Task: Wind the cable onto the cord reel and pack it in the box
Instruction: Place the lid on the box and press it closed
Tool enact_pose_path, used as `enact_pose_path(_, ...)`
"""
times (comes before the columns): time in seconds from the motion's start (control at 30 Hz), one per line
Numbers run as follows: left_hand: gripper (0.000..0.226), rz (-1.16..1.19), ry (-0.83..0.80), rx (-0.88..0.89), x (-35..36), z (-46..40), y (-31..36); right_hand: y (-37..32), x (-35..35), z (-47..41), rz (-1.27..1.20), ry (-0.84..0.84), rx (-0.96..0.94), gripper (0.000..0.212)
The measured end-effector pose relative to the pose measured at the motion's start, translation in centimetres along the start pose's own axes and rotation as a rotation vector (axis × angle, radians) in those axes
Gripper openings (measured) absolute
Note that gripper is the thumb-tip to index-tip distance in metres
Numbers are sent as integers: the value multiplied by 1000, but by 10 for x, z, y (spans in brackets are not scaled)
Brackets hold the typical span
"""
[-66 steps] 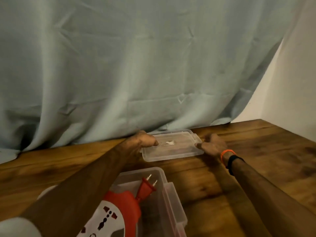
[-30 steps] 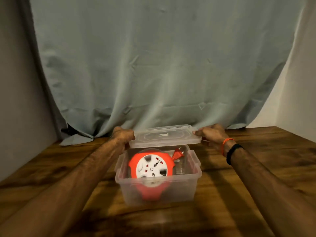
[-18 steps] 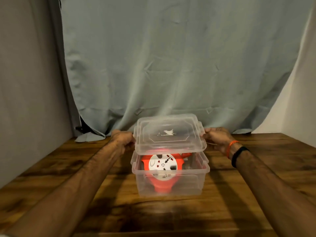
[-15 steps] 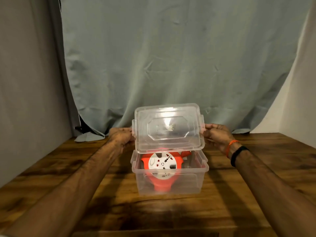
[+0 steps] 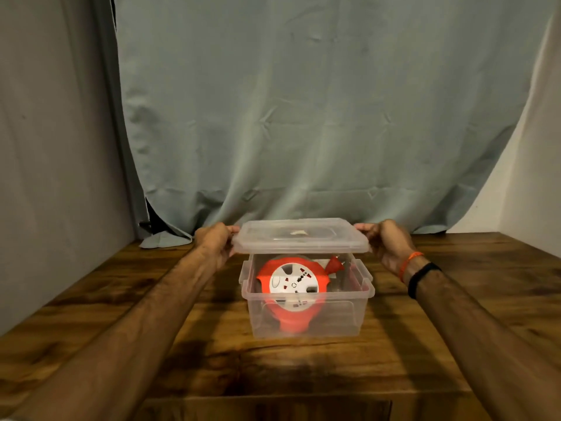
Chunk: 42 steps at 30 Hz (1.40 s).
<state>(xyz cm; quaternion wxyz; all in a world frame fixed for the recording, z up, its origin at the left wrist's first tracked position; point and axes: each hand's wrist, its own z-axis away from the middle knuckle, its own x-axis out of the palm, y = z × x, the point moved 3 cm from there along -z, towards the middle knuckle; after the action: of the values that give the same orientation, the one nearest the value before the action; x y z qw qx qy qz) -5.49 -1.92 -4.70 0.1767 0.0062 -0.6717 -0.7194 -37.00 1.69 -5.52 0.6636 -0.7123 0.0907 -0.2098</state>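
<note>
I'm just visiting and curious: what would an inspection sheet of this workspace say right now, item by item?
Surface: wooden table, dark grain, bare around the box.
Job's things: clear plastic box holds the red and white cord reel with its red plug; the clear lid is held level just above the box, not yet pressed on.
Clutter: nothing seen.
Grippers: left hand and right hand grip the lid's two ends.
Cables: none loose; the winding itself is hard to make out.
Surroundings: grey-blue curtain behind, pale walls either side.
</note>
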Motion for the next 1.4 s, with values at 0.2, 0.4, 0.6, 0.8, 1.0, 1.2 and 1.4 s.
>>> enact_pose_path(0.2, 34, -279, 3, 71, 8, 6, -11, 8, 6, 1, 427, 134, -71, 18)
enact_pose_path(0.4, 30, -499, -88, 74, 13, 6, -31, 15, 9, 5, 861, 182, -152, 14)
enact_pose_path(0.6, 39, -514, -41, 1, 6, 5, -45, 24, 3, 12, 907, 162, -143, 26)
enact_pose_path(0.8, 41, -497, -51, 2, 3, 4, -49, 30, -3, 15, 783, 146, -150, 0)
enact_pose_path(1.0, 34, -372, -64, -3, -2, 6, -52, 33, -4, 19, 751, 145, -185, 7)
enact_pose_path(1.2, 35, -249, -65, -10, -2, 9, -58, 35, -5, 23, 798, 40, -186, 16)
enact_pose_path(1.4, 41, -443, -47, -9, 6, 1, -57, 33, 0, 23, 794, 17, -132, 14)
